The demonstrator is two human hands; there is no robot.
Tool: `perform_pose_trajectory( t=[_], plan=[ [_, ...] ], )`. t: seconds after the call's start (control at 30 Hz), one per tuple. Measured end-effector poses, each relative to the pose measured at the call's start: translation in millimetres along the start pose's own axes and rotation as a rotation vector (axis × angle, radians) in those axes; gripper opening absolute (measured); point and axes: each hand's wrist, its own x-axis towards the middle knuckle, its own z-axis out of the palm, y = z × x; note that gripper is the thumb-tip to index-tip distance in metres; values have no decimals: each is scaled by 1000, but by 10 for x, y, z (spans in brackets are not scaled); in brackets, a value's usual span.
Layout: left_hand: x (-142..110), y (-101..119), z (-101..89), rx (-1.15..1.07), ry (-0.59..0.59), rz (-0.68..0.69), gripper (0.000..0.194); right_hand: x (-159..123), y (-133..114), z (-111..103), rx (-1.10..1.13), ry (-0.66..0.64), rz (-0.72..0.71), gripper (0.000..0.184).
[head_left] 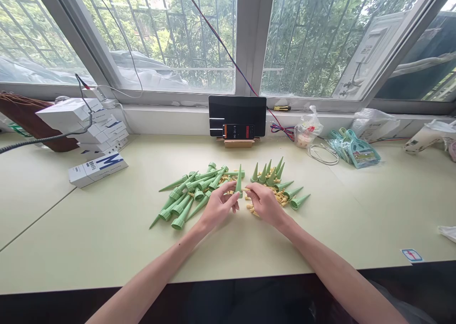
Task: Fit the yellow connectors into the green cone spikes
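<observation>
My left hand is closed on a green plastic cone-shaped spike, held tip up. Facing it, my right hand pinches a small yellow peg, its end against or very near the spike's lower part; contact is hard to make out. Beside my left hand lies a heap of green spikes with wide ribbed collars. Past my right hand, several spikes stand tip up and others lie on their sides. Small yellow pegs are scattered among them, partly hidden by my right hand.
A phone showing a timer leans on a dark tablet at the back. White boxes are stacked at the left, with another box in front. Bagged goods and light-blue plastic items lie along the back right.
</observation>
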Motion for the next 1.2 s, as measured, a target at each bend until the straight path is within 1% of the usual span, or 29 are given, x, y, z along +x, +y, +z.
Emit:
perform_pose_trajectory(
  t=[0.13, 0.37, 0.57, 0.63, 0.8, 0.93, 1.03, 1.2],
  plan=[
    [-5, -46, -14, 32, -4, 20, 50, 0, -28, -13, 11, -11, 36, 28],
    [-12, -71, -9, 80, 35, 56, 44, 7, -106, -46, 133, -47, 149, 34],
    [-8, -88, -13, 68, 24, 76, 39, 16, -127, -47, 206, -58, 228, 36],
    [-8, -96, -16, 69, 22, 84, 39, 25, -123, -45, 283, -81, 287, 37],
    [-11, -114, -17, 88, 20, 86, 40, 51, -108, -54, 561, -164, 430, 38],
    [-16, -106, -6, 108, 25, 86, 39, 52, -108, -63, 656, -199, 479, 38],
    [-15, -92, 9, 107, 20, 90, 38, 45, -111, -55, 583, -177, 454, 39],
    [-5, -52, 22, 90, 22, 82, 37, 28, -116, -22, 253, -46, 286, 37]
  ],
)
